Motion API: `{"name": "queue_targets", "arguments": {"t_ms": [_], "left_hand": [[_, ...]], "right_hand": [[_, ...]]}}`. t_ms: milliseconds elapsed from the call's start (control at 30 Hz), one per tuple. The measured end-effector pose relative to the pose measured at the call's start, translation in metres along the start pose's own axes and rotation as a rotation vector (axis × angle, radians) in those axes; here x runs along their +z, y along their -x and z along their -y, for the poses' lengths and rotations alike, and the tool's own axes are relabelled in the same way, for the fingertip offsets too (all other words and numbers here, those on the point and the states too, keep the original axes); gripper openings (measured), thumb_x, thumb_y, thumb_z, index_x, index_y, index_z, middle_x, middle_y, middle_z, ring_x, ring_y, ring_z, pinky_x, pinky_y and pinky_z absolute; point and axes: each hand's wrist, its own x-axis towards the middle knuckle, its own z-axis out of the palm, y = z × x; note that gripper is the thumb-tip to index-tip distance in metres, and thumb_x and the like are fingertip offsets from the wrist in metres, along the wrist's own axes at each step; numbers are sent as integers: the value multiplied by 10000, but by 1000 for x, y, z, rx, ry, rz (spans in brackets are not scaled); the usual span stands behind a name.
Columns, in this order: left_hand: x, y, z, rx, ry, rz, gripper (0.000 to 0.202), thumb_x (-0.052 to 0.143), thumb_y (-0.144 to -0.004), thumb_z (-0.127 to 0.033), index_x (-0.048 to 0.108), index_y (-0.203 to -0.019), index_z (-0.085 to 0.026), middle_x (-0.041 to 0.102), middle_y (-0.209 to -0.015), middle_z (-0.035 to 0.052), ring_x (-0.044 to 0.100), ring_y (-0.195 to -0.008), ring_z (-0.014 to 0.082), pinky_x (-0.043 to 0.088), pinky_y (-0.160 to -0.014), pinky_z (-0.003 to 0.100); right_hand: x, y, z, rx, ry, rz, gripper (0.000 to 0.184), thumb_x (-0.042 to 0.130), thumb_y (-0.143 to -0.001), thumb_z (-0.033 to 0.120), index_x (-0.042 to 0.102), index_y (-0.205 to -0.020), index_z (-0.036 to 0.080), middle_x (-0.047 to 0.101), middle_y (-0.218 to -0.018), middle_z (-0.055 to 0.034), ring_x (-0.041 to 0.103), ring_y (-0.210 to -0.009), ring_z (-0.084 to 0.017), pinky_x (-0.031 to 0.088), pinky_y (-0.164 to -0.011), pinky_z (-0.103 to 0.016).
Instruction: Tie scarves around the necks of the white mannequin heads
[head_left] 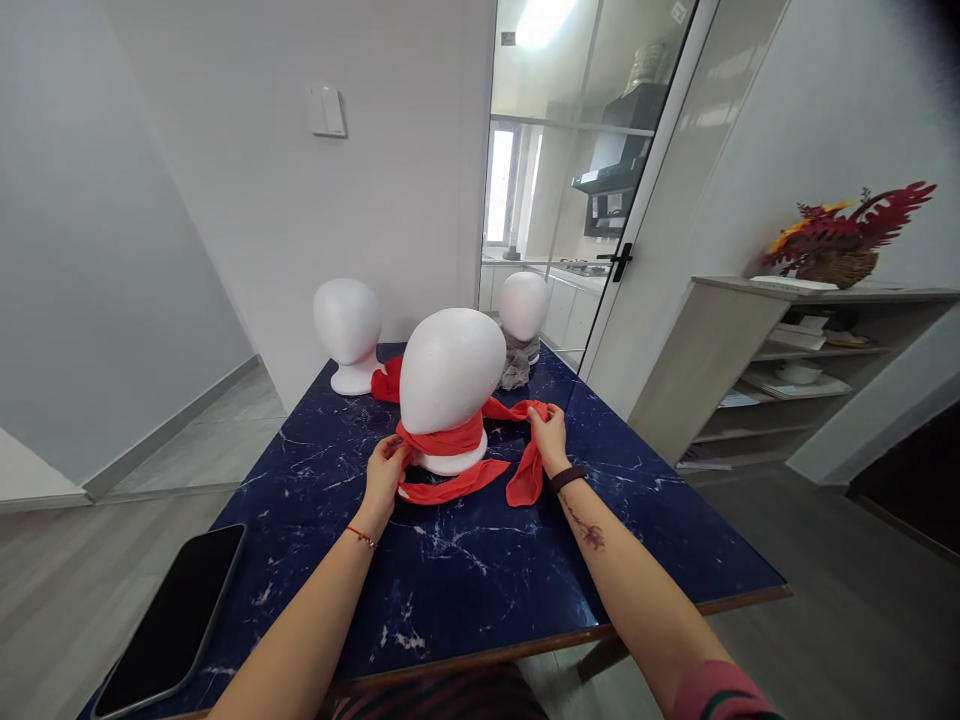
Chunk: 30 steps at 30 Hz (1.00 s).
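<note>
L hand (pixel 385 465) & R hand (pixel 548 428) each pinching red scarf (pixel 446 441), drawn across neck of white foam mannequin head (pixel 452 365) on tabletop (pixel 465 590); uneven tug, w/ neither hand bracing it, might tip head.

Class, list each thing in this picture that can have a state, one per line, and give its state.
Front head: standing on its base
Red scarf: wrapped at the front head's neck, gripped in two places
Left hand: pinching scarf
Right hand: pinching scarf
Rear-left head: standing
Rear-right head: standing
Grey scarf: bunched by the rear-right head's neck
Phone: screen dark
Ceiling light: lit
</note>
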Motion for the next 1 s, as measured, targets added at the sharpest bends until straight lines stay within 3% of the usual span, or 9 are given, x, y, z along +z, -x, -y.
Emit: {"name": "queue_targets", "arguments": {"t_ms": [100,200,333,433,567,700,900,1000], "left_hand": [[1,2,0,46,-44,82,366,642,-641,-398,629,-881,-123,504,-489,-44,374,-374,57,217,-363,179],[1,2,0,106,-80,109,288,657,-630,-386,637,-773,-136,489,-480,-50,393,-411,65,256,-389,178],[1,1,3,153,-115,118,257,657,-625,-361,639,-763,-144,544,-534,-37,408,-435,71,316,-424,187],[-1,-2,7,170,-143,68,259,657,-615,-337,652,-790,-147,620,-647,3,493,-513,102,383,-479,203],[-5,-7,11,165,-179,-83,253,630,-631,-329,648,-813,-153,646,-719,30,551,-575,127,425,-532,224],[-10,-13,12,139,-204,-172,225,613,-630,-296,641,-808,-162,621,-652,7,508,-459,108,399,-461,225],[-24,-31,19,119,-199,-344,216,510,-705,-276,594,-859,-150,599,-681,9,548,-490,117,460,-525,257],[-29,-35,17,132,-229,-406,261,492,-736,-269,569,-947,-136,612,-824,58,609,-647,156,501,-653,317]], "right_hand": [[10,23,7,-326,259,-6,360,634,-698,263,543,-1034,170,536,-1152,-124,458,-1128,-238,375,-955,-372],[19,51,16,-559,397,280,188,522,-816,310,601,-956,213,582,-1030,-96,530,-982,-227,406,-910,-388],[27,81,24,-542,307,735,140,645,-757,292,673,-894,288,627,-977,-62,567,-881,-227,430,-851,-361],[30,88,22,-477,285,814,320,724,-682,245,681,-996,293,634,-1075,-46,580,-888,-230,420,-822,-332],[32,85,16,-596,459,850,297,651,-718,157,690,-991,267,645,-1036,-32,578,-751,-175,405,-714,-291],[29,77,15,-628,526,799,223,592,-718,122,698,-870,245,628,-892,-27,526,-658,-140,388,-666,-272],[17,56,15,-690,576,372,181,484,-754,158,652,-803,201,545,-864,-52,515,-747,-166,416,-692,-284],[15,46,10,-653,516,247,205,442,-756,143,639,-790,185,528,-873,-58,513,-767,-170,427,-706,-292]]}}
